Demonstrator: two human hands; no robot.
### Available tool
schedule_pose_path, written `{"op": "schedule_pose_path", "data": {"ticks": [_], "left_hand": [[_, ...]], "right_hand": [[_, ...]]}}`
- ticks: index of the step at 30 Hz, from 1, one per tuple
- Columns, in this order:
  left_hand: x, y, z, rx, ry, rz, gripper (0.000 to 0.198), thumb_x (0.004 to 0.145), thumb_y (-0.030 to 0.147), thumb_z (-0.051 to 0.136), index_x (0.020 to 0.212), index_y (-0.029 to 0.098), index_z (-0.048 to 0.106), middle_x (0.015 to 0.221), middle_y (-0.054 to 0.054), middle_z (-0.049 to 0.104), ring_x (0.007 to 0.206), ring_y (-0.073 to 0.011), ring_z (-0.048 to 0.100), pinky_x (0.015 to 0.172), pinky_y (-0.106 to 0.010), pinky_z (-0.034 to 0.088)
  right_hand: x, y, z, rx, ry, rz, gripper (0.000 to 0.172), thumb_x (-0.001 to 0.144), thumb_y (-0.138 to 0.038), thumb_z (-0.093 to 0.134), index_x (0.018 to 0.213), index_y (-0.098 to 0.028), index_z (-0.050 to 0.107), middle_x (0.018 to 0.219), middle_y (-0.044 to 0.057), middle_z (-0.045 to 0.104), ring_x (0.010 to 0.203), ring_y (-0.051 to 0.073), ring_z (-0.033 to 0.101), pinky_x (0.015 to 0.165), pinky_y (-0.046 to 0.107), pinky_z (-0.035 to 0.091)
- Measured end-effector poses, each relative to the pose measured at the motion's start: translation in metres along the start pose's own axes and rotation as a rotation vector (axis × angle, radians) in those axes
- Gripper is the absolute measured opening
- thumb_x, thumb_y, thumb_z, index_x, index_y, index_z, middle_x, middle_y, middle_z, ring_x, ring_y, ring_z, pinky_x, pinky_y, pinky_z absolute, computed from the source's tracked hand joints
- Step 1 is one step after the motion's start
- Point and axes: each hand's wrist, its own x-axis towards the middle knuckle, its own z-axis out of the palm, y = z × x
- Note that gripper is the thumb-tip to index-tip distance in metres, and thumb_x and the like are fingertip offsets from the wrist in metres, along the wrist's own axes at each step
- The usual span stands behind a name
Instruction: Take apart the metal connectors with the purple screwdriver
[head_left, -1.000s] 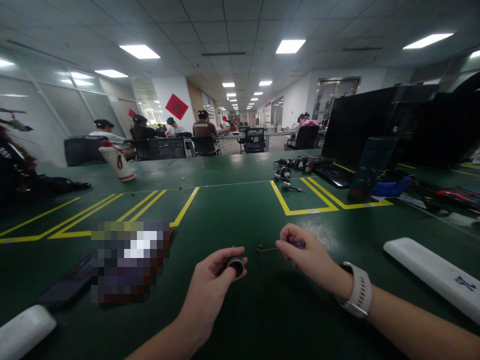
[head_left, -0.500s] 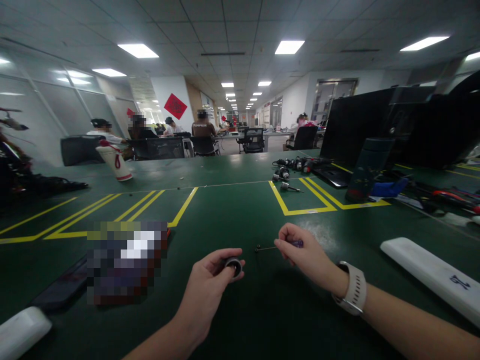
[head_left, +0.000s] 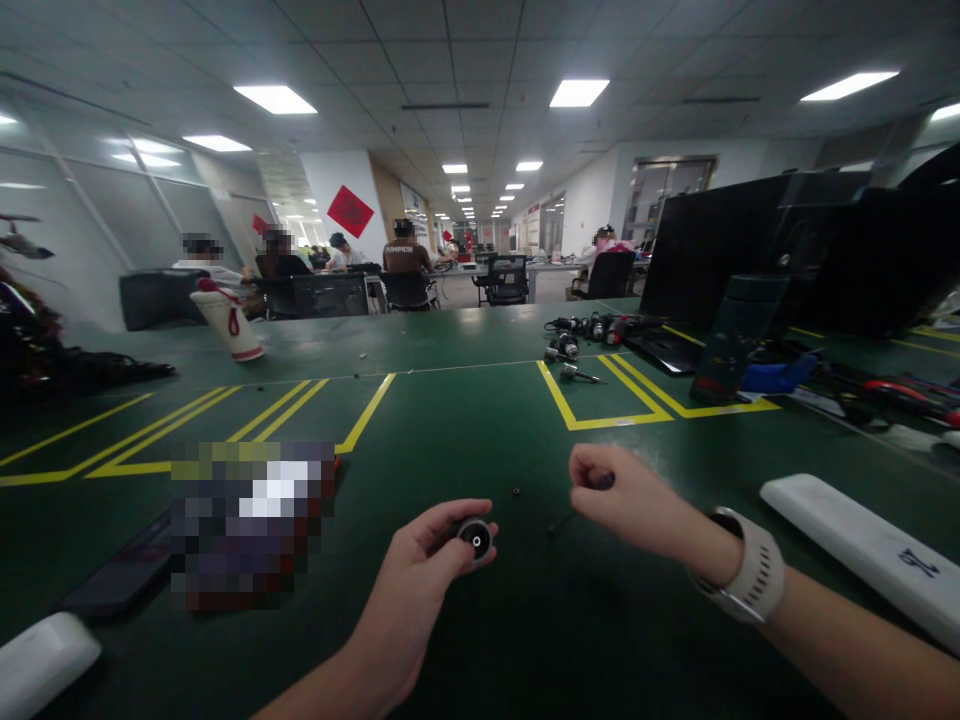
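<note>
Between the thumb and fingers of my left hand is a small round metal part, its dark face with a small pale ring turned towards me. My right hand is closed round the purple handle of a small screwdriver. Its thin shaft points down and left, the tip close to the table; whether it touches, I cannot tell. A tiny dark piece, like a nut or screw, lies on the green table between my hands, apart from both.
Pixelated dark object and black slab lie left. White bars flank the table. Metal parts with cables, a bottle and a monitor stand back right; a cream cup stands back left.
My right hand has turned and moved slightly right, swinging the screwdriver tip down and away from the tiny piece. The round part in my left hand has tilted so its face shows.
</note>
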Motion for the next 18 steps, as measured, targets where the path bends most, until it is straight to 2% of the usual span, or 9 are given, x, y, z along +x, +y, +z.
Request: {"op": "schedule_pose_path", "data": {"ticks": [2,4,6,10,13,15,18], "left_hand": [[-0.002,0.000,0.001,-0.005,-0.009,-0.011,0.026,0.074,0.010,0.056,0.098,0.015,0.067,0.097,-0.007,0.070,0.096,-0.0214,0.064,0.087,-0.034,0.050],[-0.003,0.000,0.002,-0.014,-0.016,-0.013,0.026,0.074,0.011,0.056,0.097,0.015,0.067,0.097,-0.007,0.070,0.095,-0.0213,0.064,0.087,-0.034,0.050],[-0.003,-0.001,0.004,-0.022,-0.021,-0.006,0.026,0.073,0.011,0.056,0.097,0.015,0.067,0.098,-0.007,0.070,0.093,-0.0214,0.064,0.087,-0.034,0.050],[-0.002,-0.001,0.004,-0.031,-0.020,-0.011,0.028,0.073,0.009,0.055,0.097,0.015,0.067,0.099,-0.007,0.070,0.096,-0.0218,0.063,0.088,-0.035,0.049],[-0.003,0.000,0.004,-0.029,-0.010,-0.009,0.027,0.072,0.009,0.055,0.096,0.015,0.068,0.098,-0.007,0.069,0.097,-0.0225,0.063,0.087,-0.035,0.050],[-0.003,0.000,0.004,-0.018,0.004,-0.002,0.026,0.072,0.012,0.057,0.096,0.015,0.068,0.097,-0.007,0.069,0.097,-0.0232,0.063,0.087,-0.036,0.050],[-0.003,-0.001,0.003,-0.017,-0.009,-0.006,0.027,0.071,0.013,0.060,0.097,0.015,0.068,0.098,-0.007,0.069,0.095,-0.0231,0.063,0.088,-0.036,0.049]], "right_hand": [[-0.001,-0.004,-0.007,0.002,-0.061,0.071,0.011,0.066,-0.012,0.051,0.058,-0.018,0.048,0.055,-0.003,0.048,0.048,0.011,0.045,0.043,0.023,0.032],[0.000,-0.003,-0.006,0.110,-0.114,0.151,0.010,0.067,-0.012,0.050,0.059,-0.019,0.047,0.050,-0.005,0.047,0.043,0.009,0.042,0.040,0.021,0.029],[0.004,0.004,0.002,0.306,-0.155,0.211,0.009,0.069,-0.014,0.049,0.063,-0.019,0.046,0.046,-0.007,0.046,0.038,0.007,0.038,0.037,0.020,0.027],[0.010,0.018,0.015,0.720,-0.207,0.219,0.012,0.073,-0.018,0.052,0.064,-0.019,0.044,0.047,-0.007,0.046,0.038,0.006,0.037,0.036,0.017,0.025],[0.008,0.017,0.014,0.943,-0.200,0.179,0.014,0.075,-0.020,0.054,0.065,-0.018,0.044,0.049,-0.008,0.044,0.040,0.005,0.035,0.037,0.017,0.025],[0.002,0.010,0.011,0.998,-0.158,0.103,0.015,0.077,-0.021,0.054,0.068,-0.019,0.043,0.050,-0.008,0.044,0.041,0.005,0.035,0.038,0.017,0.026],[-0.011,-0.001,0.012,0.825,-0.094,-0.072,0.013,0.079,-0.024,0.054,0.071,-0.019,0.045,0.054,-0.006,0.048,0.045,0.007,0.041,0.040,0.019,0.031]]}}
